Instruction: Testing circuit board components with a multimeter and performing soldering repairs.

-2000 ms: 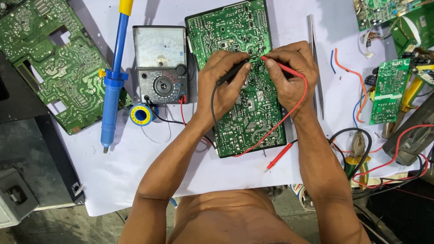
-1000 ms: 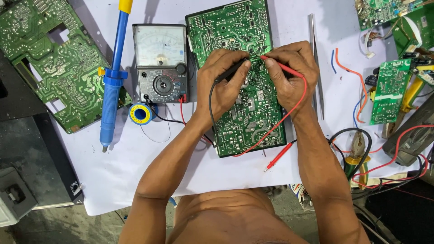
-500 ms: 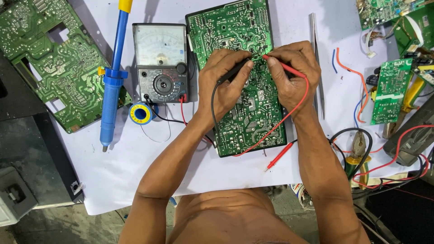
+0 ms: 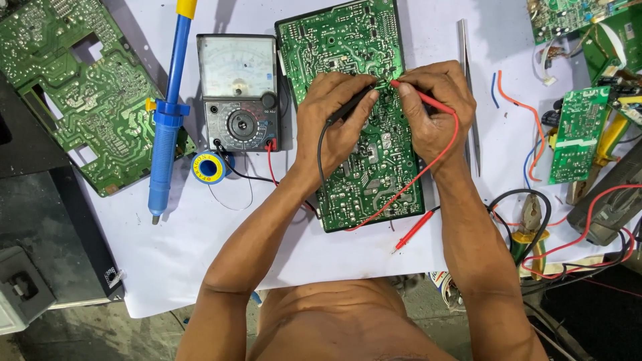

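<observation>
A large green circuit board (image 4: 348, 40) lies solder side up on white paper. My left hand (image 4: 331, 117) grips a black test probe (image 4: 352, 105) and my right hand (image 4: 435, 110) grips a red test probe (image 4: 418, 97). Both tips press close together on the board's upper middle. Their black and red leads run down across the board and back to an analog multimeter (image 4: 239, 90) standing left of the board.
A blue desoldering pump (image 4: 168, 113) and a small solder spool (image 4: 208, 167) lie left of the meter. Another green board (image 4: 80, 93) sits far left. Tweezers (image 4: 468, 87), small boards (image 4: 575, 134), pliers (image 4: 531, 230) and tangled wires crowd the right side.
</observation>
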